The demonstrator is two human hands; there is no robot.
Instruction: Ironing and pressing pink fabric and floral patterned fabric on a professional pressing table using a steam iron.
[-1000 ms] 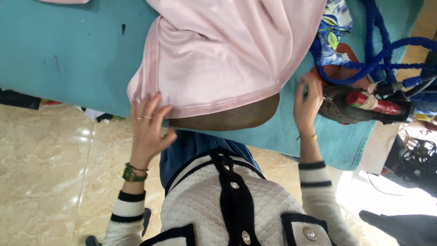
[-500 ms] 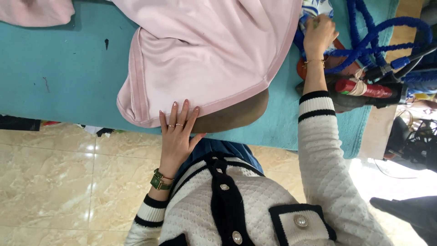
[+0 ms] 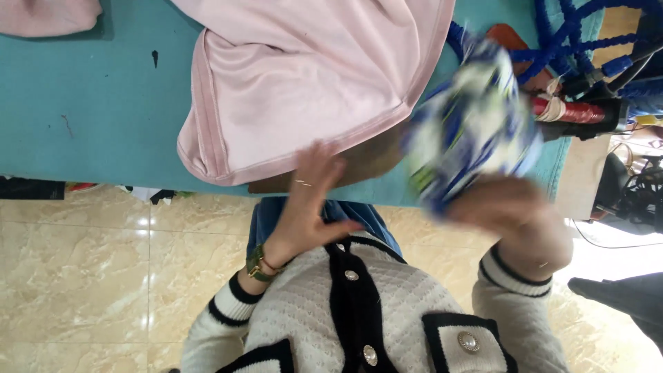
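A pale pink garment (image 3: 311,76) lies spread on the teal padded table (image 3: 90,117), draped over a brown wooden form (image 3: 366,162) at the near edge. My left hand (image 3: 307,204) hovers with fingers apart just below the garment's hem, holding nothing. My right hand (image 3: 514,214) is blurred with motion and grips a blue, white and green patterned cloth (image 3: 473,124), lifted over the table's right end.
Another pink fabric piece (image 3: 45,15) lies at the table's far left corner. Blue coiled hoses (image 3: 587,31) and a red-handled tool (image 3: 577,110) crowd the right end. Beige marble floor tiles (image 3: 83,276) lie below; dark equipment (image 3: 635,193) stands at right.
My right hand has pulled back from the table's right end toward me, carrying the patterned cloth. My left hand has lifted off the pink garment's hem.
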